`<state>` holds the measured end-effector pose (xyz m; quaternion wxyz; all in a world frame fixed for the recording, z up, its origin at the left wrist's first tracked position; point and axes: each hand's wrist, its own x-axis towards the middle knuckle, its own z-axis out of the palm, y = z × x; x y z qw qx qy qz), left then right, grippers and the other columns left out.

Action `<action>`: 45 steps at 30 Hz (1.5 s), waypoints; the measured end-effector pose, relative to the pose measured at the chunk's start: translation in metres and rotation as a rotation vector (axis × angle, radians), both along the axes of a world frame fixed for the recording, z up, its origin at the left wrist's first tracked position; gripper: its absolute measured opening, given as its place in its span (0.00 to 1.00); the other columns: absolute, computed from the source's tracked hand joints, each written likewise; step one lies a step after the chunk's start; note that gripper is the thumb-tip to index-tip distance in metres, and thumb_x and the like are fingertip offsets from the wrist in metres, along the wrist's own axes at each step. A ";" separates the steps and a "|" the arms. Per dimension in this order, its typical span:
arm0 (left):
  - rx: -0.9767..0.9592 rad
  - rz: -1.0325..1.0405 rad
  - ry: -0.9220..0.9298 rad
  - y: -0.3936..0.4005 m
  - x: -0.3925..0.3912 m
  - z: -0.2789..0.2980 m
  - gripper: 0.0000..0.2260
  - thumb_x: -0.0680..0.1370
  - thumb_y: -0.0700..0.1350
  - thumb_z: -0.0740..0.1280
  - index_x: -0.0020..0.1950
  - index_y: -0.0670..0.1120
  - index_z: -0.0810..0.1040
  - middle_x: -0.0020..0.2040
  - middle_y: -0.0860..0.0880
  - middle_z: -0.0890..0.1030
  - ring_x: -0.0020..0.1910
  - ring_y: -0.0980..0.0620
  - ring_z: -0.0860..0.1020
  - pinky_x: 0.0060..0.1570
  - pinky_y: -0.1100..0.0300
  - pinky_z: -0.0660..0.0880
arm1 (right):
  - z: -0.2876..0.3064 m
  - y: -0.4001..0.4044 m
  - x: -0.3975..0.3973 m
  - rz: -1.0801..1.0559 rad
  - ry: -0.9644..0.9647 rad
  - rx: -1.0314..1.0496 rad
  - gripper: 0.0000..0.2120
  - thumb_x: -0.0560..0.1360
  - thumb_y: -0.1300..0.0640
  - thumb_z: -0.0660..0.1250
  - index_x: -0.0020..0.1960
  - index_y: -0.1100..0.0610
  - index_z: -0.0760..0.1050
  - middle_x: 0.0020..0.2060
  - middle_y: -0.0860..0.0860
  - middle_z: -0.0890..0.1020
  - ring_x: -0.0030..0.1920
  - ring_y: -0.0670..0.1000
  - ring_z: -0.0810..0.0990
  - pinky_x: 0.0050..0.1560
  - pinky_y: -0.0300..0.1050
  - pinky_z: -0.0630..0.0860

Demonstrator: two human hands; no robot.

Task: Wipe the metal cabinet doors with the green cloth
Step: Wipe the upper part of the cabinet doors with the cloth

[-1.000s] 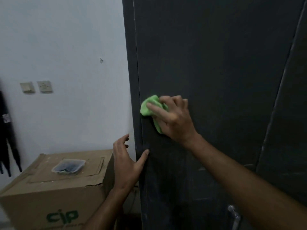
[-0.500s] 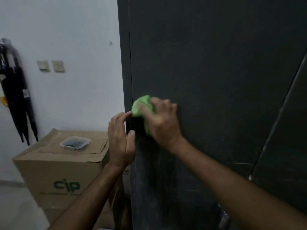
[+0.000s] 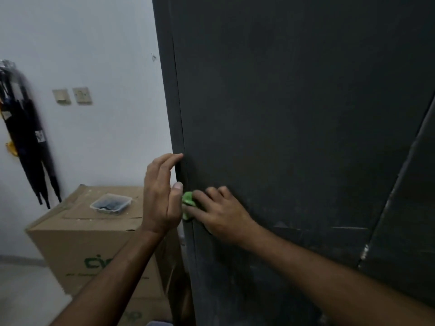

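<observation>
A tall dark grey metal cabinet door fills the right of the head view. My right hand presses the bunched green cloth against the door near its left edge; most of the cloth is hidden under the fingers. My left hand is at the cabinet's left edge, fingertips touching the corner strip and thumb beside the cloth. A second door panel lies to the right, past a slanted seam.
A cardboard box stands left of the cabinet with a clear plastic tub on top. Folded dark umbrellas hang on the white wall near two wall switches. Pale floor shows at lower left.
My right hand has slid the cloth down along the door's left edge. My left hand came up to the cabinet's edge and stays there, now level with the cloth.
</observation>
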<state>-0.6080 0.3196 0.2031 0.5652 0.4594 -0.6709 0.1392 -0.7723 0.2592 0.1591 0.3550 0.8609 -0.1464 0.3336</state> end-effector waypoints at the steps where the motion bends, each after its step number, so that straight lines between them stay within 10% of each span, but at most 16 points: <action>1: -0.002 -0.006 -0.023 0.001 0.000 -0.004 0.25 0.75 0.47 0.55 0.68 0.37 0.73 0.65 0.40 0.74 0.65 0.50 0.70 0.66 0.57 0.67 | 0.004 -0.002 -0.014 -0.005 0.009 -0.004 0.17 0.77 0.56 0.66 0.65 0.51 0.76 0.60 0.55 0.76 0.48 0.57 0.75 0.45 0.51 0.68; 8: -0.065 -0.057 -0.134 -0.010 -0.014 -0.020 0.26 0.77 0.50 0.54 0.71 0.37 0.70 0.71 0.40 0.71 0.74 0.44 0.66 0.71 0.43 0.66 | 0.059 -0.009 -0.028 -0.190 -0.724 -0.002 0.19 0.75 0.58 0.68 0.66 0.52 0.78 0.58 0.57 0.73 0.49 0.59 0.71 0.47 0.52 0.66; 13: -0.102 -0.050 -0.075 -0.014 -0.030 -0.035 0.28 0.78 0.51 0.54 0.74 0.36 0.68 0.74 0.41 0.67 0.78 0.44 0.62 0.75 0.46 0.62 | 0.005 -0.009 -0.047 -0.078 -0.241 -0.081 0.20 0.75 0.55 0.67 0.67 0.51 0.76 0.60 0.55 0.73 0.48 0.58 0.76 0.44 0.52 0.70; 21: -0.164 0.005 -0.180 -0.027 -0.055 -0.052 0.29 0.79 0.51 0.55 0.76 0.37 0.65 0.77 0.41 0.65 0.79 0.46 0.58 0.75 0.42 0.60 | 0.064 -0.016 -0.065 -0.280 -0.971 -0.031 0.21 0.74 0.54 0.65 0.67 0.52 0.77 0.56 0.60 0.77 0.50 0.61 0.73 0.48 0.55 0.68; 26: -0.204 0.055 -0.152 -0.039 -0.069 -0.065 0.30 0.79 0.52 0.55 0.77 0.37 0.62 0.79 0.41 0.61 0.81 0.46 0.53 0.79 0.45 0.53 | 0.006 -0.018 -0.105 -0.198 -0.376 -0.178 0.22 0.74 0.56 0.65 0.68 0.52 0.76 0.57 0.59 0.78 0.47 0.60 0.75 0.44 0.53 0.69; 33: -0.237 0.228 -0.251 -0.053 -0.069 -0.073 0.32 0.78 0.52 0.56 0.79 0.37 0.58 0.81 0.41 0.57 0.82 0.45 0.50 0.80 0.48 0.47 | 0.052 -0.037 -0.177 -0.380 -1.149 -0.098 0.19 0.77 0.54 0.64 0.67 0.55 0.76 0.54 0.60 0.75 0.52 0.63 0.74 0.51 0.56 0.70; 40: -0.319 0.332 -0.304 -0.063 -0.069 -0.080 0.34 0.78 0.52 0.58 0.80 0.37 0.57 0.80 0.39 0.57 0.81 0.44 0.50 0.80 0.47 0.47 | -0.014 -0.030 -0.188 -0.302 -0.433 -0.304 0.21 0.74 0.56 0.68 0.67 0.53 0.77 0.54 0.59 0.79 0.45 0.60 0.75 0.43 0.51 0.66; 45: -0.353 0.355 -0.303 -0.065 -0.072 -0.084 0.34 0.78 0.54 0.58 0.80 0.37 0.56 0.80 0.39 0.58 0.81 0.43 0.51 0.80 0.46 0.48 | -0.001 -0.043 -0.262 -0.493 -1.093 -0.169 0.20 0.76 0.51 0.62 0.67 0.52 0.75 0.54 0.60 0.75 0.52 0.63 0.73 0.50 0.56 0.69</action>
